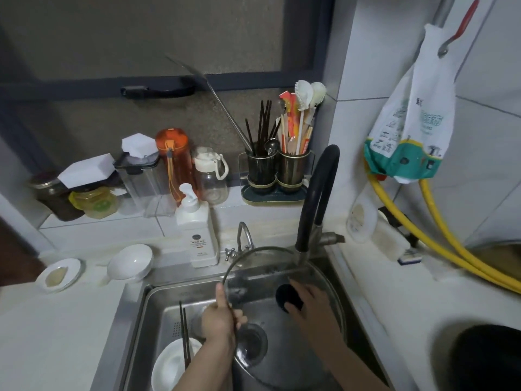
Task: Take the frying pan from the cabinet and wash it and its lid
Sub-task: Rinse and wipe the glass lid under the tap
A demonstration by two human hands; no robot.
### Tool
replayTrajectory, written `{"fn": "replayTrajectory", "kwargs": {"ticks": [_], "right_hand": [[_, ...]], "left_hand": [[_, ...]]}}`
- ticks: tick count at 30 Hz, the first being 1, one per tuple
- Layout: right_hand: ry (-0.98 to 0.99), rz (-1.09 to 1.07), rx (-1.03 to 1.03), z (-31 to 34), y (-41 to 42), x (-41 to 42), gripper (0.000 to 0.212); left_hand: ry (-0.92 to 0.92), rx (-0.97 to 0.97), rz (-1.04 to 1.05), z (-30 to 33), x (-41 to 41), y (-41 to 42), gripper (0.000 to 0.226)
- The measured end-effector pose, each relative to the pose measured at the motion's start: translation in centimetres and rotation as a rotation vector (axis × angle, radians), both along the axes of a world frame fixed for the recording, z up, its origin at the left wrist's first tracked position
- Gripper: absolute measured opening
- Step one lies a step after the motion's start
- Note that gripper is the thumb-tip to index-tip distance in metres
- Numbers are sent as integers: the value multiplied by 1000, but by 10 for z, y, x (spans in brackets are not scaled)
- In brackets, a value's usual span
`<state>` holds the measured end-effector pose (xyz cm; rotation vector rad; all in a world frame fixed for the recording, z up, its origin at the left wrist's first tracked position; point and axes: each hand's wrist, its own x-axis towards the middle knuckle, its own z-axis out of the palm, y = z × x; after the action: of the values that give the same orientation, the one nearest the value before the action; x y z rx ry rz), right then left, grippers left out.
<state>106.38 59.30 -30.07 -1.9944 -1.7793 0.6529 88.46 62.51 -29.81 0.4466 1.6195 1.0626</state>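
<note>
A glass lid (248, 253) with a metal rim stands tilted over the steel sink (158, 303), under the black faucet hose (315, 193). My left hand (222, 320) grips the lid's left rim, thumb pointing up along the edge. My right hand (307, 301) lies on the glass with its fingers closed over the black knob (283, 294) at the lid's middle. At the bottom right edge, on the counter, sits a round pale-rimmed vessel with a dark inside (485, 359), apparently the frying pan; neither hand touches it.
A white bowl with dark chopsticks (174, 362) lies in the sink's near-left corner. A soap pump bottle (197, 232), a white bowl (131, 262) and a small dish (59, 275) stand on the left counter. A utensil holder (276, 170) is behind; yellow hoses (451, 244) run along the right.
</note>
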Motion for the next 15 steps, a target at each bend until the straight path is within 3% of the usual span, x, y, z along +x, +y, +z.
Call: {"fn": "replayTrajectory", "kwargs": {"ticks": [5,10,15], "right_hand": [[115,-90,-91,-3,-5,-7,54],[311,-212,-123,-11,-23,-13,53],[595,-324,-14,-2,-37,-26,47]], "left_hand": [[158,105,-162,19,0,0,53],[563,328,-486,43,6,2,46],[651,407,-653,64,15,3,37]]}}
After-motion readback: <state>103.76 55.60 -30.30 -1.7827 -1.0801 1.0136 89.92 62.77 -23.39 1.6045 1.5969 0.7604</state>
